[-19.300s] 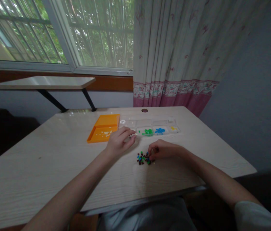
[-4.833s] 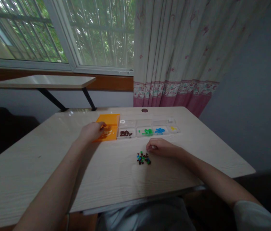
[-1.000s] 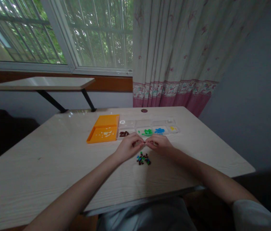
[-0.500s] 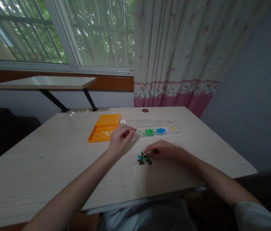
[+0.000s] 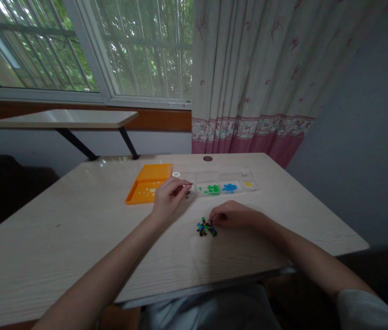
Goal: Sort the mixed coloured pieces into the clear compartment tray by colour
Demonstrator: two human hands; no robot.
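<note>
Setup: pale wood-grain table [image 5: 77, 238], round cable grommet [image 5: 207, 158] near far edge. Small raised shelf [image 5: 66, 119] on black brackets at far L corner. Barred window [image 5: 146, 50] behind w/ greenery outside, floral curtain [image 5: 235, 68] to its R, plain wall [image 5: 362, 128] far R. Light is dim.

On table: orange case [image 5: 131, 195] lying open w/ white bits [image 5: 151, 190] in it; clear compartment box [image 5: 206, 176] just to its R. Box has green pcs [image 5: 213, 189], blue pcs [image 5: 229, 187], yellow pcs [image 5: 248, 184] in separate compartments, L to R. Brown pcs [image 5: 187, 194] in leftmost one, mostly hidden by L hand. Mixed pile [image 5: 206, 228] (brown/green/blue) on bare table in front of box.

Delta: 1.0 s ago both hands met above pile; now apart, L hand back at box. Vs 0.5 s ago, R fingertips lower, closer to pile. Green/blue/yellow look unchanged.

Pose: L hand [image 5: 169, 195] over brown compartment, thumb + index pinching a small dark pc [image 5: 190, 184], tips pointing R. R hand [image 5: 231, 214] low at pile's upper R edge, fingers curled, tips pointing L/down; can't tell if it's holding anything. Both forearms angle in from near edge.
</note>
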